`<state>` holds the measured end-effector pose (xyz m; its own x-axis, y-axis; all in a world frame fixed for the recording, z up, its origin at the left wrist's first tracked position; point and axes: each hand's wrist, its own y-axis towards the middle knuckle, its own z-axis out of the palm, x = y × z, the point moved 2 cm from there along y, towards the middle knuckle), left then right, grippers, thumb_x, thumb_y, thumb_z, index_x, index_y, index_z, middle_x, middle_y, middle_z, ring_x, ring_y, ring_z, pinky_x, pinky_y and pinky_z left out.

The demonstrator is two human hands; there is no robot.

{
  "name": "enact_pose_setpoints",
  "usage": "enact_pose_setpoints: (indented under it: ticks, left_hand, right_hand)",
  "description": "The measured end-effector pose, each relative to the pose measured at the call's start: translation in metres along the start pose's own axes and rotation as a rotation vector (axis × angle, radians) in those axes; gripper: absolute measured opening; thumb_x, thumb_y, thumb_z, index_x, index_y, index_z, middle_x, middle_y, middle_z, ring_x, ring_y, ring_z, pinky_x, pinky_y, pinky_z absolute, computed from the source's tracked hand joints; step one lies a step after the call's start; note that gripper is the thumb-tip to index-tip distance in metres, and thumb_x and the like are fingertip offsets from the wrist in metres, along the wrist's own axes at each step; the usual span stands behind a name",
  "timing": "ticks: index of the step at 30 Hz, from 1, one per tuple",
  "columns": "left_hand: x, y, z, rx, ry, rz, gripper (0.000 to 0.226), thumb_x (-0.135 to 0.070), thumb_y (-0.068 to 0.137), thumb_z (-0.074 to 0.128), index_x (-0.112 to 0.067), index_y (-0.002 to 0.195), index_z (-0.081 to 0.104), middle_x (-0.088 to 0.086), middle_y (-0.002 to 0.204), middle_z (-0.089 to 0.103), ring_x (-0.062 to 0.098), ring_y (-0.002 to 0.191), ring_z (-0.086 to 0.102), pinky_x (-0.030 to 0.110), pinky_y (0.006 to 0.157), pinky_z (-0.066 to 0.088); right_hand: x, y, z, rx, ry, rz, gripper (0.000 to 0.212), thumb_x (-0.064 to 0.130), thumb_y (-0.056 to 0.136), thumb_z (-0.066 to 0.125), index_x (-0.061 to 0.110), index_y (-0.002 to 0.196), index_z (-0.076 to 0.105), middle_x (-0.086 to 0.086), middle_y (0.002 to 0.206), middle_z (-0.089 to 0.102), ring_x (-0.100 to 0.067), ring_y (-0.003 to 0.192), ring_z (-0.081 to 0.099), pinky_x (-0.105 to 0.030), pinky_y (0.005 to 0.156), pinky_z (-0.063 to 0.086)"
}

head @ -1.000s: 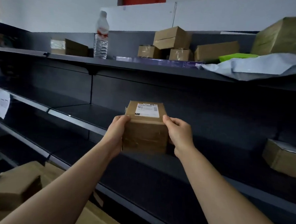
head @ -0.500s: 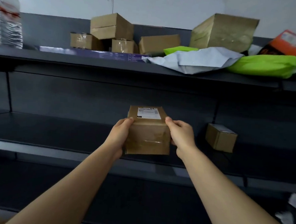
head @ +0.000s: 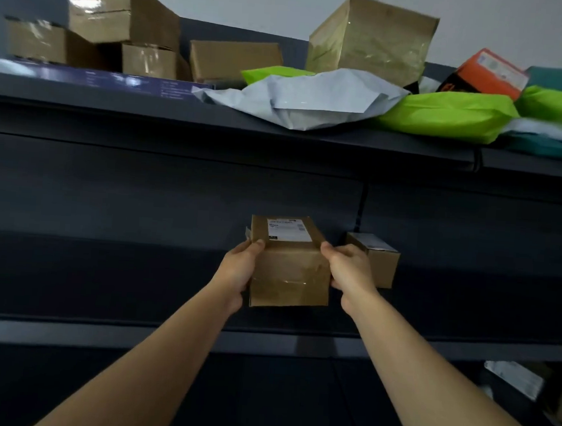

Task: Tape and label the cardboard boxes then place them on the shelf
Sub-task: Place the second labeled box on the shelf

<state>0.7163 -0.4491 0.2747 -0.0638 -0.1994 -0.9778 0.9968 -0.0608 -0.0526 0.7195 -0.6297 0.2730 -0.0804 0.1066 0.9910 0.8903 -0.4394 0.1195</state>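
— So, where is the box just now?

— At the centre of the frame, in front of the middle shelf, with its label facing up. The left hand grips its left side and the right hand grips its right. The fingers curl round the sides and the thumbs rest on the top edge.

— Is it set down?

— Hard to say. The shelf is very dark, so I cannot tell whether the bottom of the box touches it. My guess is that it hangs just short of resting.

— Anything in the way?

— A smaller box stands just right of centre, close behind the right hand's knuckles. That is the one to watch.

— How should the placing be done, then?

— Bring the box down flat with both hands level, so that no corner lands first and tips it. Keep the label on top where it can be read. Push the box back until it is clear of the front lip. Leave a gap beside the smaller box, so the right fingers can slip out without nudging it. Let go only once the shelf carries the weight.

— And higher up?

— The upper shelf, across the top of the frame, is crowded. A grey bag and green bags hang over its edge. They are well above the hands, so they are probably no trouble.
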Motion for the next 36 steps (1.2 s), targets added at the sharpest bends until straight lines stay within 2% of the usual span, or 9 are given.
enact_pose_setpoints:
  ticks: [5,9,15,19,24,27,28,31,36]
  left_hand:
    - [0.006,0.027,0.03,0.034,-0.004,-0.028,0.036,-0.033,0.1,0.048,-0.02,0.134,0.051,0.0,0.107,0.062,0.016,0.091,0.059,0.031,0.062,0.045]
    - [0.014,0.043,0.048,0.042,-0.001,-0.041,0.032,-0.03,0.101,0.048,-0.018,0.13,0.052,-0.002,0.099,0.061,0.013,0.085,0.057,0.029,0.059,0.043]
    - [0.025,0.065,0.063,0.049,0.034,-0.06,0.034,-0.032,0.1,0.049,-0.021,0.133,0.052,-0.001,0.104,0.062,0.015,0.09,0.058,0.032,0.065,0.046]
    - [0.029,0.075,0.07,0.057,0.058,-0.068,0.035,-0.032,0.101,0.048,-0.022,0.134,0.05,0.0,0.106,0.06,0.017,0.092,0.057,0.033,0.065,0.045]
    - [0.032,0.083,0.077,0.064,0.064,-0.074,0.043,-0.032,0.101,0.047,-0.022,0.143,0.041,-0.001,0.105,0.058,0.017,0.09,0.058,0.032,0.061,0.046]
    - [0.035,0.087,0.082,0.067,0.059,-0.071,0.048,-0.032,0.102,0.045,-0.024,0.148,0.034,-0.001,0.106,0.058,0.017,0.09,0.058,0.032,0.061,0.048]
    - [0.036,0.089,0.083,0.071,0.06,-0.074,0.047,-0.032,0.102,0.044,-0.025,0.148,0.033,0.0,0.11,0.058,0.018,0.093,0.059,0.034,0.064,0.049]
    - [0.041,0.096,0.085,0.086,0.086,-0.075,0.044,-0.033,0.103,0.042,-0.027,0.146,0.037,0.004,0.127,0.056,0.024,0.111,0.056,0.043,0.093,0.049]
    - [0.044,0.098,0.09,0.094,0.069,-0.055,0.04,-0.031,0.104,0.038,-0.029,0.143,0.04,0.003,0.125,0.056,0.023,0.112,0.056,0.043,0.095,0.048]
  right_hand:
    - [-0.007,0.03,-0.019,-0.042,0.009,0.015,0.018,0.033,0.094,0.064,0.017,0.091,0.058,-0.006,0.104,0.066,-0.024,0.1,0.061,-0.039,0.086,0.049]
    - [-0.014,0.049,-0.03,-0.069,-0.012,0.037,0.017,0.035,0.093,0.064,0.018,0.092,0.059,-0.005,0.103,0.066,-0.024,0.099,0.061,-0.039,0.085,0.05]
    - [-0.025,0.067,-0.039,-0.071,-0.034,0.077,0.018,0.034,0.095,0.062,0.016,0.097,0.061,-0.005,0.101,0.065,-0.024,0.099,0.06,-0.038,0.085,0.05]
    - [-0.028,0.075,-0.044,-0.065,-0.027,0.11,0.013,0.03,0.096,0.061,0.019,0.088,0.058,-0.005,0.098,0.064,-0.022,0.094,0.059,-0.039,0.086,0.049]
    - [-0.032,0.08,-0.049,-0.036,0.0,0.129,0.01,0.02,0.096,0.06,0.02,0.086,0.057,-0.004,0.094,0.063,-0.017,0.083,0.057,-0.032,0.07,0.045]
    - [-0.035,0.084,-0.051,-0.042,0.001,0.125,0.009,0.018,0.094,0.061,0.02,0.085,0.058,-0.007,0.1,0.065,-0.023,0.094,0.06,-0.034,0.079,0.047]
    - [-0.035,0.085,-0.052,-0.046,-0.003,0.118,0.01,0.019,0.094,0.061,0.021,0.084,0.059,-0.007,0.1,0.066,-0.023,0.095,0.061,-0.035,0.081,0.047]
    - [-0.036,0.088,-0.053,-0.065,-0.044,0.093,0.014,0.025,0.097,0.059,0.023,0.083,0.06,-0.006,0.096,0.067,-0.02,0.09,0.061,-0.035,0.081,0.049]
    - [-0.041,0.091,-0.055,-0.104,-0.089,0.07,0.013,0.033,0.097,0.058,0.027,0.086,0.059,0.0,0.091,0.064,-0.015,0.084,0.059,-0.036,0.084,0.052]
